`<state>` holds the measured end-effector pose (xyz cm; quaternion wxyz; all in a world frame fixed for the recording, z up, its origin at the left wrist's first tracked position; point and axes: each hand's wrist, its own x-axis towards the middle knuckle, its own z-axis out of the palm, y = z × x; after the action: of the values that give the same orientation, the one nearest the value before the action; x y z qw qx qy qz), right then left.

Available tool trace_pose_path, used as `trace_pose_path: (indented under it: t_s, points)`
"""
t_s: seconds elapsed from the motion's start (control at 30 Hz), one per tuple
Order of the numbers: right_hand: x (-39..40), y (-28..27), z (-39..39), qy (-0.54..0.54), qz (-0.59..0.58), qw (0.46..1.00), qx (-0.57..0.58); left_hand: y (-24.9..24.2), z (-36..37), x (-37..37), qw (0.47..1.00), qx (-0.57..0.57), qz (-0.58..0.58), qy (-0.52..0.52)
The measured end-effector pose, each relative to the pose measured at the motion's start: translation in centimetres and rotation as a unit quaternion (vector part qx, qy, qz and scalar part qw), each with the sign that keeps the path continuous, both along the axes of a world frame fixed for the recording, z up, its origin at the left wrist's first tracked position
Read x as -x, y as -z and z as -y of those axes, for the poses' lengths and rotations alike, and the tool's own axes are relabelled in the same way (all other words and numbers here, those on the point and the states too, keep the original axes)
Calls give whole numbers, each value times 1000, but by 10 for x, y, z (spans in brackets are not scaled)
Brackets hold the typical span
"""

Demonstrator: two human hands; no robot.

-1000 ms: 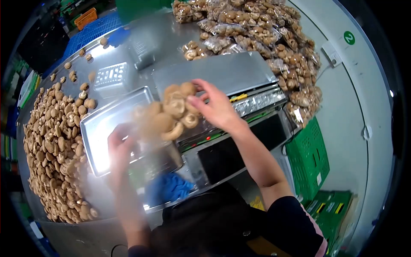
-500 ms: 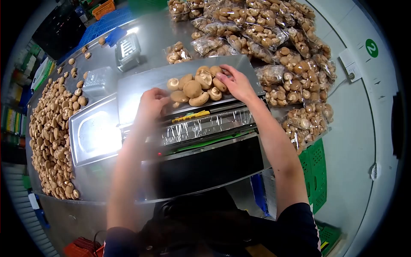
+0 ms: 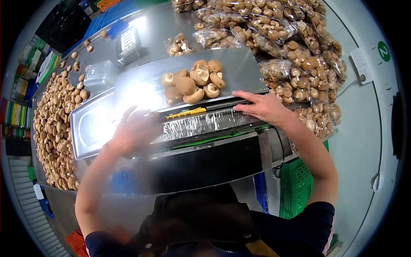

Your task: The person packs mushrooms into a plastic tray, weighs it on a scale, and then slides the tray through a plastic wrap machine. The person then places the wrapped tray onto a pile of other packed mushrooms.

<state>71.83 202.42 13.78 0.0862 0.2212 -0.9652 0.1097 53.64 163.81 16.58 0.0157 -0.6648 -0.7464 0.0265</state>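
Note:
A small heap of brown mushrooms sits on the metal plate of a wrapping machine. Clear film stretches along the front of that plate, below a yellow strip. My right hand is over the right end of the film slot, fingers stretched out and apart, holding nothing I can see. Motion smears my left hand, which is by the film's left end; its fingers cannot be made out.
Loose mushrooms are piled at the left of the steel table. Bagged mushrooms are stacked at the back and right. Clear plastic trays lie at the back left. A green crate stands below the right edge.
Both hands have left the mushrooms and come nearer to me, the right to the film slot's right end, the left down and leftward. The heap remains on the plate.

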Motion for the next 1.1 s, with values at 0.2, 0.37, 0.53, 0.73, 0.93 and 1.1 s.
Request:
trace_pose_path:
  t_s: [0.2, 0.37, 0.53, 0.73, 0.93, 1.1]
  points:
    - [-61, -33, 8, 210, 216, 885, 356, -1, 56, -17, 949, -133, 264, -107]
    - [-27, -101, 4, 166, -97, 850, 491, -73, 50, -8, 727, -476, 477, -131]
    - [128, -65, -5, 235, -156, 908, 309, -18, -64, 107, 724, -486, 417, -257]
    - [118, 5, 3, 218, 109, 947, 208, 23, -76, 67, 883, -145, 344, -285]
    - [29, -78, 55, 221, 277, 832, 426, -48, -46, -9, 634, -136, 637, -416]
    - [-46, -64, 100, 281, 415, 701, 507, -27, -7, -80, 595, -46, 669, -442]
